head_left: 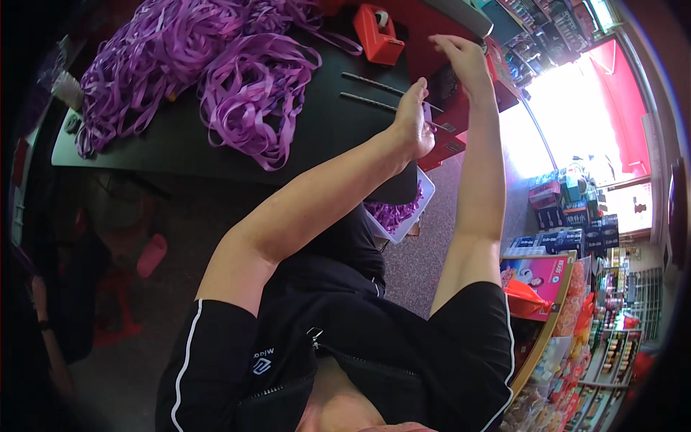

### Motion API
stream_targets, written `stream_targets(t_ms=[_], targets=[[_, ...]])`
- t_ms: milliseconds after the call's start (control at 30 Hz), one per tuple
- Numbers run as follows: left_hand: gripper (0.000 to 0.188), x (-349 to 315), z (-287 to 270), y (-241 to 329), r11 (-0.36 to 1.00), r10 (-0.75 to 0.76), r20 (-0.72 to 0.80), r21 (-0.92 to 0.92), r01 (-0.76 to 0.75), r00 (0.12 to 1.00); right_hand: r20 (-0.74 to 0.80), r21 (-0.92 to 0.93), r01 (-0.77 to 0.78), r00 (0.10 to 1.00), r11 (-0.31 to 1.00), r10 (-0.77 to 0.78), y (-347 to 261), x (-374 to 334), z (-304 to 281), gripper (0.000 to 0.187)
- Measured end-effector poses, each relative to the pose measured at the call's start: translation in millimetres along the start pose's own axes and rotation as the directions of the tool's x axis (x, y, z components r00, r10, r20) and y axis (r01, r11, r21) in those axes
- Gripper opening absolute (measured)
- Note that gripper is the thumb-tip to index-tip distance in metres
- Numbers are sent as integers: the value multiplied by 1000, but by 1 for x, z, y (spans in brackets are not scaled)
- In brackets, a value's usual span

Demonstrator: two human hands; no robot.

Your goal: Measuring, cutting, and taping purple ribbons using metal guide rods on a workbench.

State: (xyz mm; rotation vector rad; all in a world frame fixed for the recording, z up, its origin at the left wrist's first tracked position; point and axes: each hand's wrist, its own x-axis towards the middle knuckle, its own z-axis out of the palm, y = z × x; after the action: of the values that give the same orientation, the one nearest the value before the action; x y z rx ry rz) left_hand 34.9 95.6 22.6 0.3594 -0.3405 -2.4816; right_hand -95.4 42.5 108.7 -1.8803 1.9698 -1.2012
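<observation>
Working over the far right end of the dark counter point(324, 140), as the head view shows, both hands are raised close together but apart. The left grip point(415, 128) stands over two thin metal rods point(368, 99), its fingers fairly straight; whether it is closed on anything, I cannot tell. The right grip point(466, 63) is just beyond and to the right, fingers reaching leftward; nothing shows in it, but its inner side is hidden, so I cannot tell its state either

Well to the left of the left grip lies the purple ribbon point(173, 43), a large loose heap with a smaller tangle point(255, 101) nearer. Below that grip, beside the counter's end, a white bin point(430, 191) holds purple pieces point(394, 214). Judging by this, the work is under way: the pieces in the bin look like the done part, the heap what is left

Ahead of the left grip sits a red tape dispenser point(380, 39). As for writing, white lettering and an emblem mark the black top point(360, 288) below the grips; the pink box point(538, 277), behind to the right, is printed, and labels farther off are too small to read
</observation>
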Motion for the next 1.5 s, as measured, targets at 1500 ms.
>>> stream_targets(t_ms=[1500], targets=[[59,-8,10,1,992,95,68,-85,-89,993,469,548,-606,793,577,388,42,-1,58,20]])
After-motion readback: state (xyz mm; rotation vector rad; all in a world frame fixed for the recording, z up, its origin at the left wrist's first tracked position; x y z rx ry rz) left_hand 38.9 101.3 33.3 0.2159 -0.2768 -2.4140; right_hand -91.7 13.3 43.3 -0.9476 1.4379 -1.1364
